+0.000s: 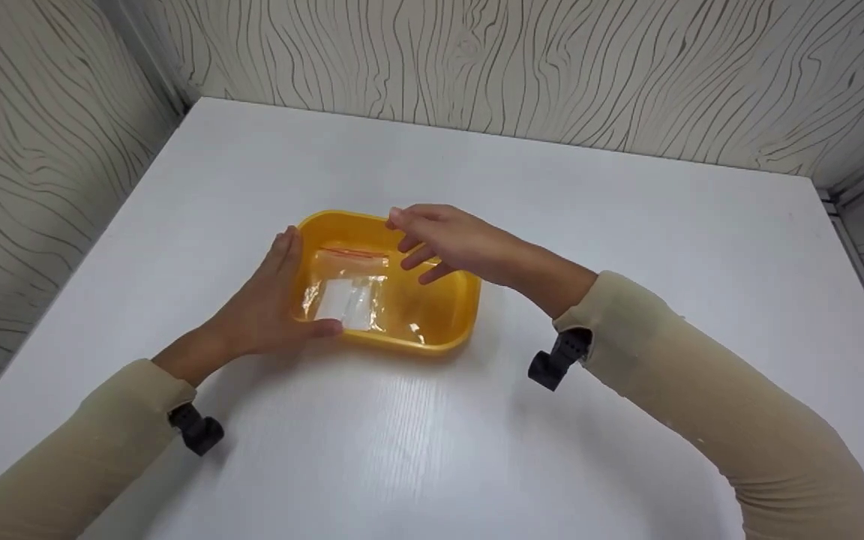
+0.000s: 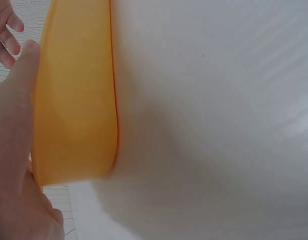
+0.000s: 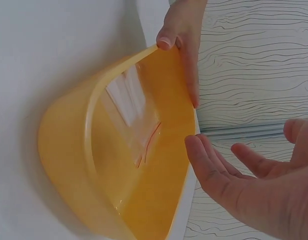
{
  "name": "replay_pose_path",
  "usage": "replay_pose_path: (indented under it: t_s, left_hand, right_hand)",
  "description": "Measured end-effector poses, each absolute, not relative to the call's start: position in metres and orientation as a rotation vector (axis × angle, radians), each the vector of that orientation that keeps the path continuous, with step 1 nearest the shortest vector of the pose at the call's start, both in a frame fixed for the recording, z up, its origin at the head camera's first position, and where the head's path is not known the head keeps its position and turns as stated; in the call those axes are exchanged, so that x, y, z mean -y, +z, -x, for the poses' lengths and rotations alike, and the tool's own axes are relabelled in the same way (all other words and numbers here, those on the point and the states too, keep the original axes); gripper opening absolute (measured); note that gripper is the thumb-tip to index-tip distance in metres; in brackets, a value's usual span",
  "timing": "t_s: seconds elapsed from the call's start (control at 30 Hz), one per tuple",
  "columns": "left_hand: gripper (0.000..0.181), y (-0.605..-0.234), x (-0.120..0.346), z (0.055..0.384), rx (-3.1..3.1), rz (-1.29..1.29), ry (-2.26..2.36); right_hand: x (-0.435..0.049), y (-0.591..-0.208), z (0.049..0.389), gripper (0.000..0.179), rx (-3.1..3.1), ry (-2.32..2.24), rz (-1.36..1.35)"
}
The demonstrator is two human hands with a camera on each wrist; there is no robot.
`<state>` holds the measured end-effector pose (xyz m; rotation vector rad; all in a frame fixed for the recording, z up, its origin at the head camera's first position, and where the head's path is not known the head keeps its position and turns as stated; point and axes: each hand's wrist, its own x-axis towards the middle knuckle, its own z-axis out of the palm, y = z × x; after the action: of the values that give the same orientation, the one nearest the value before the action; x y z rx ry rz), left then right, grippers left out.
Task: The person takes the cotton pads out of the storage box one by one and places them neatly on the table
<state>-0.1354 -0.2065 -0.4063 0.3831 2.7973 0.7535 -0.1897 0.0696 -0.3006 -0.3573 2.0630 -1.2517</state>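
A yellow plastic tub [image 1: 432,315] with rounded corners stands on the white table. Inside it, towards its left end, lies a clear zip bag [image 1: 346,292] with a red strip along its top and flat white pieces in it. My left hand [image 1: 259,304] holds the tub's left end, thumb on the front rim and fingers along the end wall. Over the tub's back right part is my right hand [image 1: 451,236], fingers spread and relaxed, nothing in it. In the right wrist view its fingertips [image 3: 194,145] appear right at the tub's rim.
The white table [image 1: 589,202] reaches back to a wall [image 1: 477,67] with a wood-line pattern. More patterned panels stand at the left and right. Both sleeves carry small black camera mounts [image 1: 196,427] at the wrists.
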Motion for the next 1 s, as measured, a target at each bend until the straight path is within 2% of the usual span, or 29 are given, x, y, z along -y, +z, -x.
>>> replay_pose_path:
  t_s: [1.0]
  left_hand:
    - [0.135,-0.405,0.207,0.134,-2.798,-0.384,0.763]
  right_hand:
    - [-0.037,-0.295,0.223,0.065,-1.969,-1.138,0.241]
